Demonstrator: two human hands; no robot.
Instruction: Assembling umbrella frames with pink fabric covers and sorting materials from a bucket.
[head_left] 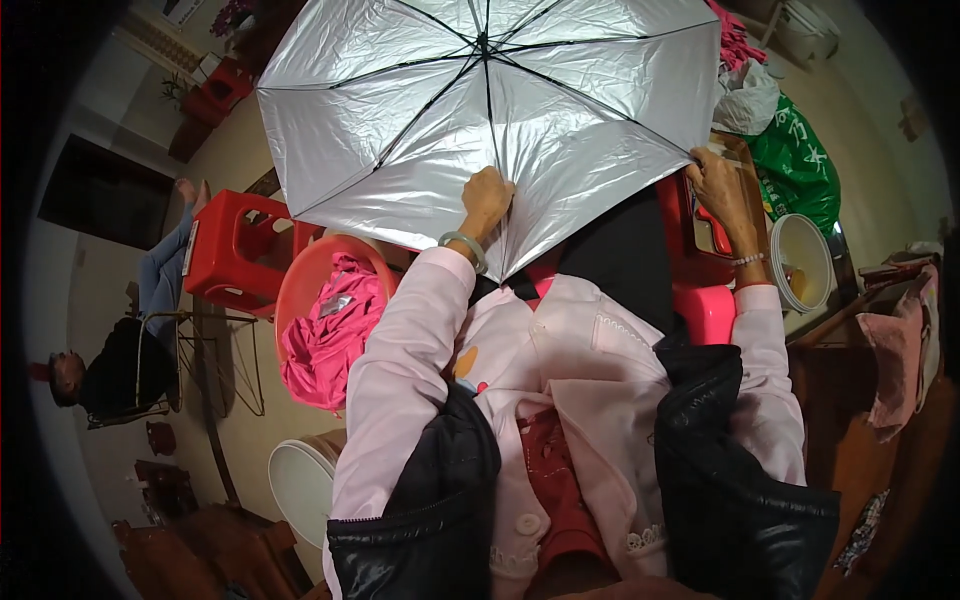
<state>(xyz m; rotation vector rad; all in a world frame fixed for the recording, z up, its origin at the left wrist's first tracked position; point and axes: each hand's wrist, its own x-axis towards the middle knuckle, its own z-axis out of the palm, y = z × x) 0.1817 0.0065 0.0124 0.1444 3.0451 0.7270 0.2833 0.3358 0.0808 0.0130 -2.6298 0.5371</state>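
Observation:
An opened umbrella (590,110) spreads silver side up in front of me, its dark ribs meeting at a hub near the top of the view. My left hand (486,203), with a pale bangle at its wrist, is closed at a near rib, over the silver cloth. The fingertips there are partly hidden. At the right corner of the canopy, my right hand (722,188) pinches the edge by a rib tip. The near edge of the canopy hangs in a point above my lap.
To the left, an orange basin (372,262) holds pink cloth, beside a red stool (236,250). A green bag (795,165) and a white bucket (812,262) are at the right. Another person (125,355) sits at far left. A white bin (300,480) stands lower left.

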